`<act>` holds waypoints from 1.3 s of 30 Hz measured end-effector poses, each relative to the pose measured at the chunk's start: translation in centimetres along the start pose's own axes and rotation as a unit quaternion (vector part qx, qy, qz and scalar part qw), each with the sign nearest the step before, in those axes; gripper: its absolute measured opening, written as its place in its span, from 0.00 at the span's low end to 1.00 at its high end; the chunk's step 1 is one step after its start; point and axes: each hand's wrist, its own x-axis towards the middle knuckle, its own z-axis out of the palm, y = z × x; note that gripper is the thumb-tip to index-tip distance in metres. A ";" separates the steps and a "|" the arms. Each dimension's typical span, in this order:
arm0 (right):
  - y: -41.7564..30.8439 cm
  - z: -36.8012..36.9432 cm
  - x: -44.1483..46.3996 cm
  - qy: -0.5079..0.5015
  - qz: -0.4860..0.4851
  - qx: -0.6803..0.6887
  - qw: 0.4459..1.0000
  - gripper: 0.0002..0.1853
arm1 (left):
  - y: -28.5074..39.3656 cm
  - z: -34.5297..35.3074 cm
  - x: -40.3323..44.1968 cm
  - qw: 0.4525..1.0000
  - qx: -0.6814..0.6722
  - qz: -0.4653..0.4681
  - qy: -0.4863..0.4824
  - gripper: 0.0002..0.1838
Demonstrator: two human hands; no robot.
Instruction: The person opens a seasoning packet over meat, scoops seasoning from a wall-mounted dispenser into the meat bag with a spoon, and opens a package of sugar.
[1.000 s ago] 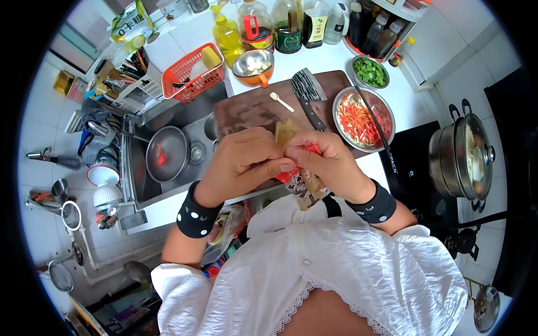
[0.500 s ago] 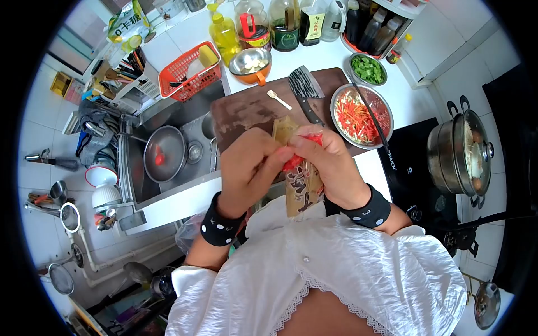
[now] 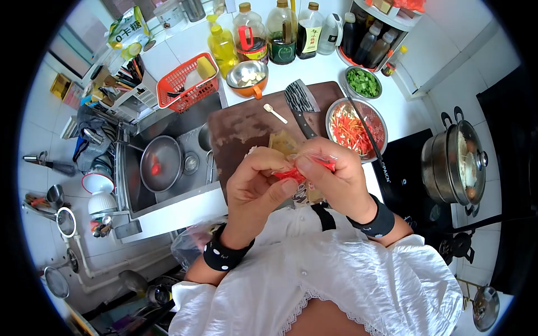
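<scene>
One red-and-brown packet (image 3: 290, 174) is pinched by left hand (image 3: 255, 187) and right hand (image 3: 339, 179) together, presumably so it's steadied from both sides.

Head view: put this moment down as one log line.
left hand: pinching packet | right hand: pinching same packet | cutting board: cleaver, small spoon on it
</scene>
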 end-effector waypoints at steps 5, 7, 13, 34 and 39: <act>-0.4 0.4 -0.1 0.014 0.015 0.058 0.998 0.01 | 0.2 0.6 -0.2 0.999 -0.034 0.002 0.036 0.06; -1.9 0.4 -0.9 0.004 -0.022 0.009 1.000 0.02 | 1.2 1.0 -0.9 0.997 0.051 0.057 0.013 0.05; -7.4 0.4 -1.0 -0.109 -0.252 0.047 0.960 0.04 | 5.5 4.8 -0.6 0.950 -0.003 0.267 -0.165 0.05; -7.3 5.5 -1.3 0.128 -0.427 0.158 0.881 0.08 | 4.6 14.6 -0.5 0.685 -0.682 0.253 0.036 0.24; -7.5 3.0 -2.0 -0.028 -0.363 0.189 0.912 0.08 | 4.9 16.4 -0.6 0.579 -0.776 0.244 0.045 0.29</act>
